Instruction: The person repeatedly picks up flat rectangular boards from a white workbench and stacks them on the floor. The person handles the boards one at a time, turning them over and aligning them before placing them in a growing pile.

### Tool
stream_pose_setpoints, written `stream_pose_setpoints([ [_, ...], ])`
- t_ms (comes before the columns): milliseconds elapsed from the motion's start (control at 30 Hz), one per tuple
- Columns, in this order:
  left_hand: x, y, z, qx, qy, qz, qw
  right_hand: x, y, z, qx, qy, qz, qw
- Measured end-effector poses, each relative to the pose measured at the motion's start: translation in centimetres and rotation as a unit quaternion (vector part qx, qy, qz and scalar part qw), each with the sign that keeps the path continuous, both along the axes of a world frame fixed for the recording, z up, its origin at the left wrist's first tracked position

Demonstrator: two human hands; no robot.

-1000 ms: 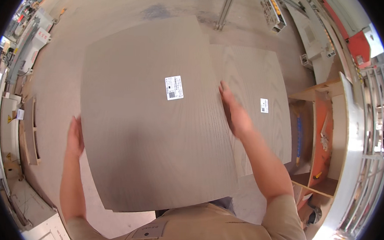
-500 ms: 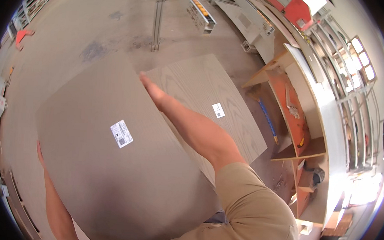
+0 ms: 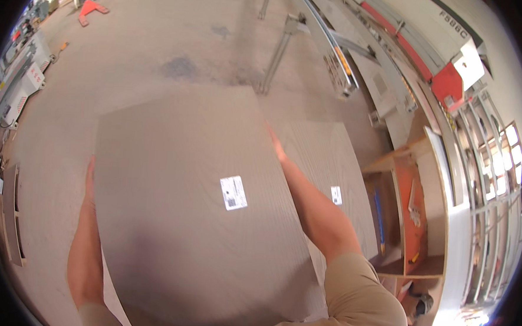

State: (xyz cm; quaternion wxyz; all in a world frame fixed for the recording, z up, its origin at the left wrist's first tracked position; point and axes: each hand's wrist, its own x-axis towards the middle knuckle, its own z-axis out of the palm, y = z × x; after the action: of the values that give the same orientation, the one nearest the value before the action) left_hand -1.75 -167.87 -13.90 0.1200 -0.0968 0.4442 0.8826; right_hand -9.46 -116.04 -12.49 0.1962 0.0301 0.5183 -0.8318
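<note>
A large grey-brown wood-grain panel fills the middle of the view, held close in front of me. It carries a white printed label right of its centre. My left hand grips its left edge. On the opposite edge is my right hand, its fingers partly hidden by the panel. Behind my right forearm lies a second panel of similar grain, also labelled and partly covered by the held one.
At right stands an open wooden cabinet with a blue-handled brush at its side. A roller conveyor on metal legs crosses the upper right. Far left are a red pallet-truck fork and machinery.
My view has swung left, so the surroundings have shifted rightward in it. The held panel now appears straighter and further right, still between both hands.
</note>
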Motion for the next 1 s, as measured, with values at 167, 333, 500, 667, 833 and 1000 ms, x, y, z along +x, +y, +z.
stream_pose_setpoints([
  [167, 1.0, 4.4, 4.9, -0.056, 0.067, 0.049, 0.995, -2.3, 3.2, -6.6, 0.139, 0.192, 0.008, 0.971],
  [333, 1.0, 5.0, 5.3, 0.02, -0.028, 0.01, 0.999, -2.8, 5.5, -9.4, 0.225, 0.215, 0.038, 0.95],
  [500, -1.1, 3.0, 1.6, -0.049, 0.045, -0.007, 0.998, 0.1, 4.0, -5.2, 0.053, 0.028, 0.048, 0.997],
  [667, -1.2, -1.1, 2.5, -0.681, 0.083, 0.028, 0.727, 9.0, 4.0, -1.7, 0.157, -0.048, 0.02, 0.986],
  [833, 2.3, 2.0, 13.0, -0.789, 0.122, 0.183, 0.574, 24.7, 9.8, 2.9, 0.263, -0.161, 0.209, 0.928],
  [1000, 14.4, 18.0, 23.6, -0.562, 0.283, 0.218, 0.746, 40.6, 20.8, 6.1, 0.346, 0.009, 0.243, 0.906],
])
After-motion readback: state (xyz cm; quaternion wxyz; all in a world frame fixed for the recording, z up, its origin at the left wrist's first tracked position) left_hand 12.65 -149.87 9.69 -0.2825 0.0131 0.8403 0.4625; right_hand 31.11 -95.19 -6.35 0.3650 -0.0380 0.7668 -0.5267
